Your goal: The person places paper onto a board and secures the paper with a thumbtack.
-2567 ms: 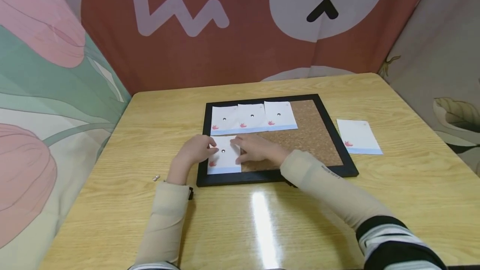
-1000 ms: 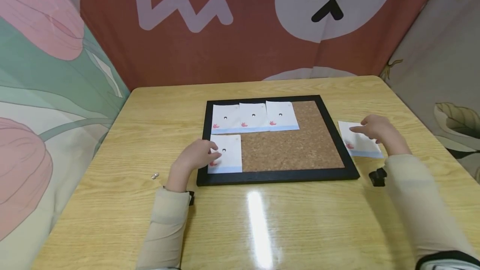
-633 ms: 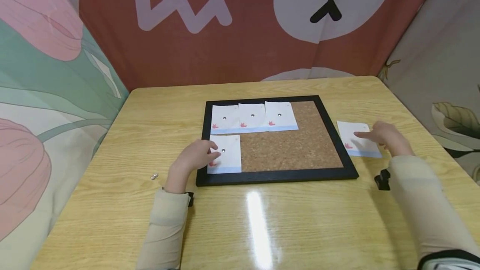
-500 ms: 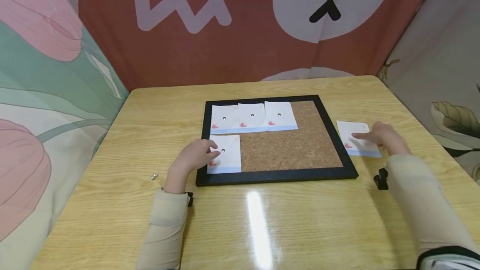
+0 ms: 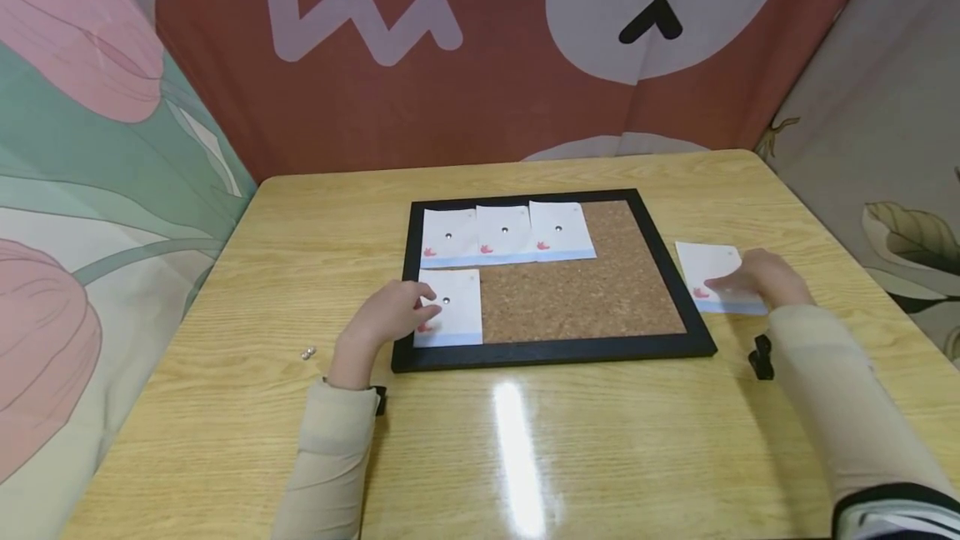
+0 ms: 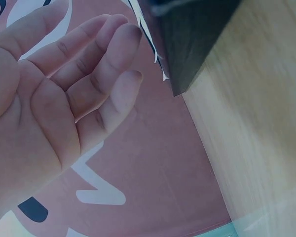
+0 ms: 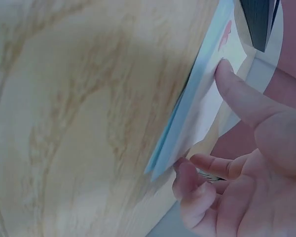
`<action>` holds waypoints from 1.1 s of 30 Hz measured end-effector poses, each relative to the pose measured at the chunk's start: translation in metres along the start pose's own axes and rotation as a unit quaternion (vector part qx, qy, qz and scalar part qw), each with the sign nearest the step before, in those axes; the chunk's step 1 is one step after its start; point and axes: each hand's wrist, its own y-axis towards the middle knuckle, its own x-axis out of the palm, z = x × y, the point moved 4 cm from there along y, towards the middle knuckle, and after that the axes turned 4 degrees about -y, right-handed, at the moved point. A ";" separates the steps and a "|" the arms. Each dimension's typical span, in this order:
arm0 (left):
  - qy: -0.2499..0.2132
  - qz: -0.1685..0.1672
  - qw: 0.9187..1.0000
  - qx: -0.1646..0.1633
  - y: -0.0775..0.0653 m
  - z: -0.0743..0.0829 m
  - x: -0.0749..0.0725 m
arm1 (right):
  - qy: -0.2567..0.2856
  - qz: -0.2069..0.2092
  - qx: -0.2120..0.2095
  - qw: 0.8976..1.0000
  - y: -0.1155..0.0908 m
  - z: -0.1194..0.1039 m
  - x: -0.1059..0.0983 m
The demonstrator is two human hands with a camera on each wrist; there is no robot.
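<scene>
Paper (image 5: 705,258) is lying loose beneath the right hand (image 5: 765,277), at least two sheets fanning at their blue edges; that hand's thumb (image 7: 239,91) is pressing the face of the top sheet (image 7: 200,121) while its bent fingers (image 7: 187,180) are meeting the near corner, so the hand appears to be pinching it; the left hand (image 5: 386,312) is holding nothing, its fingers bending loosely over the left side of the lower pinned sheet (image 5: 461,323), though I cannot tell whether a fingertip is touching; a pinned row (image 5: 504,250) of three is lying beyond the left hand, and silvery bits (image 5: 308,352), probably pins, are sitting on its outer side.

Separating one sheet seems to be the step in hand; the next move is likely calling for raising it singly, leaving its partner behind, then bringing it leftward from the right hand, with the left hand being free for steadying or for a pin.

Just left of the right hand, the black frame (image 5: 555,352) is standing proud of the table (image 5: 442,457), so a sheet going over is needing some lift; past that rim, bare cork (image 5: 585,298) is stretching towards the left hand, beside the lower pinned sheet; bare table is spreading on the body side of both hands.
</scene>
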 end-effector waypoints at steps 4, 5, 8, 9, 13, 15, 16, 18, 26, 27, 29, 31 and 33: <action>-0.001 0.002 1.000 0.003 -0.001 0.001 -0.001 | 0.004 0.007 0.002 1.000 0.003 0.005 0.001; -0.002 0.003 1.000 0.004 -0.001 0.001 -0.001 | 0.003 0.008 0.005 1.000 0.004 0.006 0.002; 0.001 0.004 1.000 0.005 -0.001 0.002 -0.001 | 0.003 0.011 0.027 1.000 0.006 0.009 0.001; 0.001 0.003 1.000 0.006 -0.001 0.002 -0.001 | 0.003 0.013 0.036 0.999 0.007 0.010 0.001; 0.007 0.002 1.000 0.009 0.000 0.002 0.000 | 0.012 0.037 0.058 0.998 0.008 0.013 -0.004; 0.009 0.001 1.000 0.013 0.001 0.003 0.000 | 0.030 0.055 0.061 0.996 0.008 0.014 -0.007; 0.010 0.002 1.000 0.013 0.001 0.003 0.000 | 0.040 0.066 0.060 0.995 0.007 0.014 -0.008; 0.013 0.002 1.000 0.013 0.002 0.003 0.000 | 0.058 0.085 0.064 0.993 0.006 0.015 -0.011; 0.018 0.001 1.000 0.006 0.000 0.004 0.000 | 0.074 0.121 0.066 0.988 0.001 0.017 -0.015; 0.018 0.001 1.000 0.006 0.000 0.004 0.000 | 0.073 0.123 0.064 0.988 0.001 0.017 -0.015; 0.018 0.002 1.000 0.003 0.000 0.004 0.000 | 0.072 0.123 0.061 0.988 0.001 0.018 -0.016; 0.018 0.002 1.000 0.000 0.000 0.003 0.000 | 0.073 0.124 0.056 0.988 0.001 0.018 -0.017; 0.017 0.001 1.000 -0.005 -0.001 0.003 0.001 | 0.076 0.124 0.052 0.988 0.000 0.019 -0.017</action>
